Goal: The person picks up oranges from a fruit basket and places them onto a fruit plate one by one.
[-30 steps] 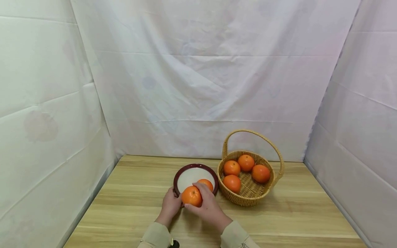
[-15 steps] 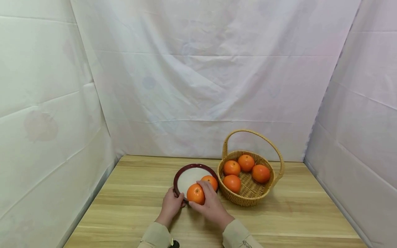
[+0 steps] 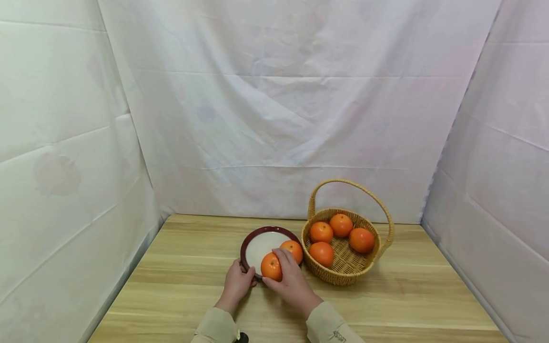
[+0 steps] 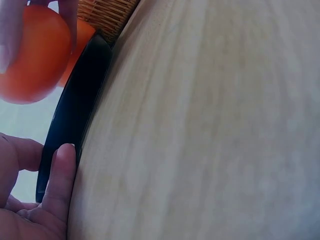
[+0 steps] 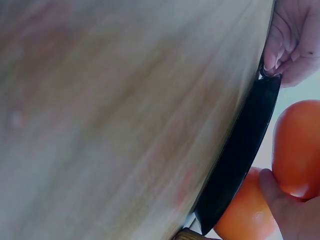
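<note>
A round plate [image 3: 260, 250] with a white middle and a maroon rim lies on the table. My left hand [image 3: 237, 284] pinches its near-left rim, as the thumb and fingers in the left wrist view show. My right hand [image 3: 291, 286] holds a smooth orange [image 3: 270, 267] over the near part of the plate. From the right wrist view, the thumb lies against this orange [image 5: 300, 147]; whether it touches the plate is hard to tell. A second orange [image 3: 293, 250] sits on the plate's right side, partly hidden by the right hand.
A wicker basket [image 3: 340, 278] with a tall arched handle [image 3: 352, 185] stands right of the plate, close to its rim. Several oranges lie in it, one of them [image 3: 341, 225] at the back. White cloth [image 3: 274, 119] hangs behind and at both sides of the wooden table [image 3: 184, 267].
My right hand has moved the held orange a little right and away from me over the plate. The second orange has shifted slightly right. My left hand stays on the rim.
</note>
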Available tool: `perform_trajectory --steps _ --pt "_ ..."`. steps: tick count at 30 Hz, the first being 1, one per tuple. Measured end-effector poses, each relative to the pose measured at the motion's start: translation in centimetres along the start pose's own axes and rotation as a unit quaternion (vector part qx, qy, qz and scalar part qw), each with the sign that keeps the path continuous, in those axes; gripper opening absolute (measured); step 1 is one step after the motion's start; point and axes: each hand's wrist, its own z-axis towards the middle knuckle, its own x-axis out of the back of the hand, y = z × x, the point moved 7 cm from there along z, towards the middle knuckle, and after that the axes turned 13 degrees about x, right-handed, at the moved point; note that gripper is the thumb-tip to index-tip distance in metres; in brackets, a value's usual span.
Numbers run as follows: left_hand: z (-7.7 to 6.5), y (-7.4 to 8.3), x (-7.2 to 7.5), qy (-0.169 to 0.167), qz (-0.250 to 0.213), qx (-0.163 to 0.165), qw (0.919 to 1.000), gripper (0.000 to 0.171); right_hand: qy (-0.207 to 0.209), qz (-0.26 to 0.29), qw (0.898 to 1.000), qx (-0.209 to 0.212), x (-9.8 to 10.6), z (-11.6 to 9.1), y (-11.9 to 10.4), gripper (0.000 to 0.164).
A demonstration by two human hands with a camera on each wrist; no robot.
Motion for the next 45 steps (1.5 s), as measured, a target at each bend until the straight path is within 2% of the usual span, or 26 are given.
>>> perform_trajectory --steps 14,26,45 --pt "-0.01 -0.14 -0.03 -0.005 -0.006 0.01 0.9999 0.051 -0.02 -0.055 0.998 -0.001 -0.35 0.26 -0.05 0.073" --pt "-0.03 0.0 -0.06 -0.007 -0.01 0.0 0.9999 0.053 -0.049 -0.107 0.993 -0.016 -0.75 0.64 -0.15 0.076" --pt "0.07 -0.22 -0.01 -0.008 -0.039 0.006 0.9992 0.049 -0.057 -0.114 0.991 -0.027 -0.93 0.65 0.46 0.075"
